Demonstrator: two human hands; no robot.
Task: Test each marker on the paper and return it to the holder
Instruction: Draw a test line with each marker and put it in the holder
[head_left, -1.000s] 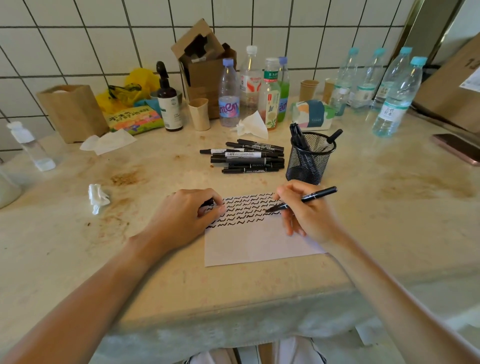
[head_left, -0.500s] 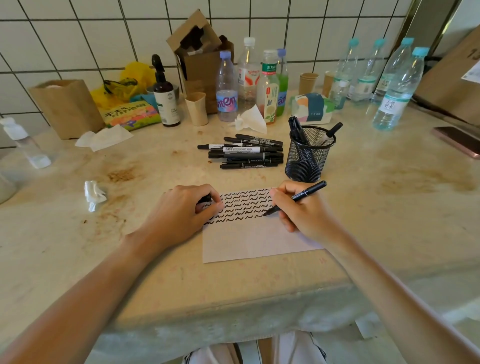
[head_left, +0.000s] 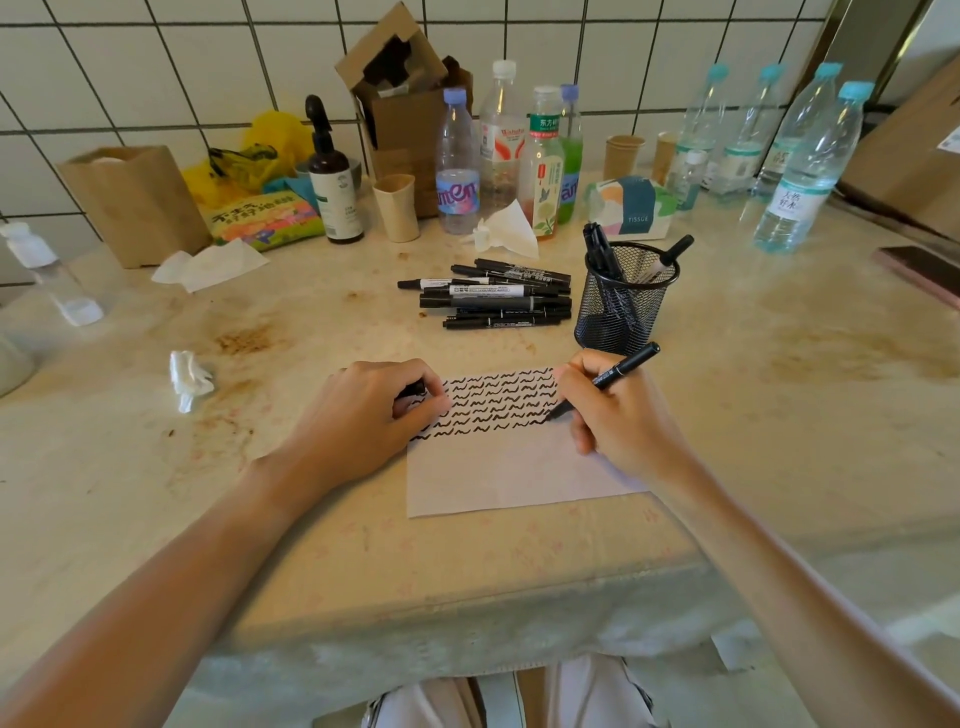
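While the right hand (head_left: 618, 415) grips it, the marker (head_left: 615, 375) slants, tip down-left on the paper (head_left: 519, 467).

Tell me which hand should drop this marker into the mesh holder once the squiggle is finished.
Right. The right hand already grips the marker, and the mesh holder stands just beyond it. The left hand rests on the paper, pinching a small black piece, likely the cap.

Break-room-like counter: white tiled wall (head_left: 649, 62), stained tabletop (head_left: 260, 493), drink bottles (head_left: 457, 171).

Black marker (head_left: 613, 378) tilted, tip on squiggle-covered paper (head_left: 511, 467) before mesh holder (head_left: 623, 306).
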